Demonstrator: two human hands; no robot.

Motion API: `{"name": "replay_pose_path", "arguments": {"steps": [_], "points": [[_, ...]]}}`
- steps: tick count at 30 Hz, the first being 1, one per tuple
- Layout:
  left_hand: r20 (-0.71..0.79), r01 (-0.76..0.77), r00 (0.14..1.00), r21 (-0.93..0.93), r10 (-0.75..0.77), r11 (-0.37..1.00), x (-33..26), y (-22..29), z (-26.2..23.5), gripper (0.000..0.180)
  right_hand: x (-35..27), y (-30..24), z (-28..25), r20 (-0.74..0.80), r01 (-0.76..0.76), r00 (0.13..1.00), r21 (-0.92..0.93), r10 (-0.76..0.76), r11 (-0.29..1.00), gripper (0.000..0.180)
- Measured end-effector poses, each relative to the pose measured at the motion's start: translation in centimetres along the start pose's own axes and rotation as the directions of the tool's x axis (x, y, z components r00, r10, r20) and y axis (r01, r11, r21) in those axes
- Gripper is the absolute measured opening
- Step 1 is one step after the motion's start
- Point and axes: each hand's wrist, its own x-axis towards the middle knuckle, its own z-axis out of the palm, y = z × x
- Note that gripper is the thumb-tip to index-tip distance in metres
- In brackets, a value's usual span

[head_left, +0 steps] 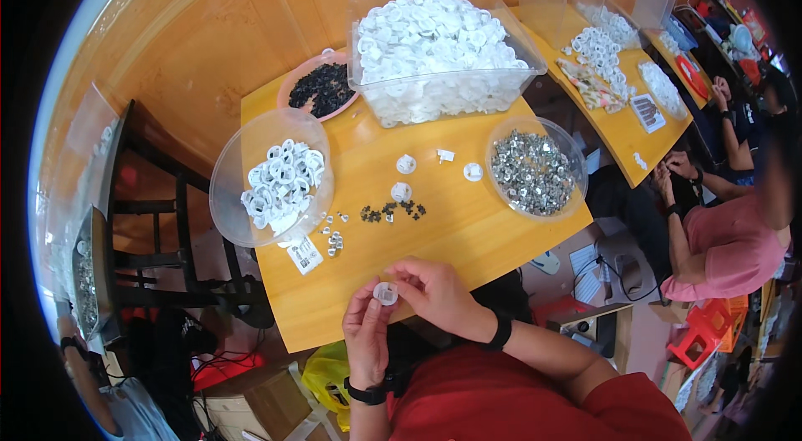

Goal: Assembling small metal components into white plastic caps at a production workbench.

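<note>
Near the table's front edge, my left hand pinches a small round white plastic part with a squarish middle. My right hand is closed at the part's right side, its thumb and fingertips pressed together there; whatever they pinch is too small to make out. Beyond my hands on the wooden table lie several small black cross-shaped pieces. Small metal pieces are scattered to their left. Two round white parts sit just behind the black pieces, and another white part lies farther right.
A clear tub heaped with white parts stands at the back. To the left are a bowl of finished-looking white rings and a pink bowl of black pieces. A round tub of metal pieces is at right. Other people sit at a neighbouring table.
</note>
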Motion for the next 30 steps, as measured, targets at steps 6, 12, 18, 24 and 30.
{"name": "replay_pose_path", "arguments": {"steps": [6, 12, 18, 24, 30], "points": [[0.002, 0.017, 1.0, -0.055, -0.017, 0.998, 0.2, 0.4, 0.6, 0.026, -0.3, -0.3, 0.7, 0.024, 0.319, 0.946, -0.259, -0.324, 0.912, 0.014], [-0.011, 0.032, 0.999, -0.074, -0.032, 0.997, 0.2, 0.4, 0.0, 0.028, 3.1, 0.6, -2.5, -0.14, 0.286, 0.903, -0.508, -0.406, 0.813, 0.018], [0.024, 0.022, 1.0, -0.092, -0.02, 0.996, 0.6, 0.4, -0.3, 0.028, 6.3, 3.2, -5.6, -0.099, 0.189, 0.937, -0.661, -0.335, 0.726, 0.021], [0.026, 0.022, 0.999, -0.102, -0.02, 0.995, 0.5, 0.5, -0.2, 0.025, 5.5, 2.8, -4.7, -0.153, 0.177, 0.937, -0.565, -0.313, 0.806, 0.019], [0.017, 0.001, 1.0, -0.114, 0.001, 0.993, 0.6, 0.4, 0.0, 0.025, 4.8, 2.8, -5.4, -0.104, 0.206, 0.94, -0.589, -0.326, 0.781, 0.015]]}}
